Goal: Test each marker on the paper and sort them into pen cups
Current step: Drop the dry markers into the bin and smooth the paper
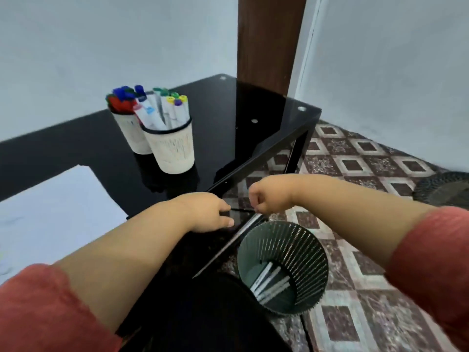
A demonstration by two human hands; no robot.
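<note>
My left hand (210, 214) and my right hand (269, 196) meet above the near right edge of the black glass table (228, 138). Between them runs a thin dark marker (242, 210); each hand grips one end with curled fingers, and most of it is hidden in the fists. A white sheet of paper (58, 212) lies on the table at the left. Two white pen cups stand further back. The rear cup (132, 135) holds red and blue capped markers. The front cup (175, 153) holds white markers with green, yellow and purple caps.
A dark mesh bin (312, 252) stands on the patterned tile floor right below my hands, with several white markers inside. A brown wooden post (269, 39) rises behind the table's far corner. A dark woven object (444, 189) lies on the floor at far right.
</note>
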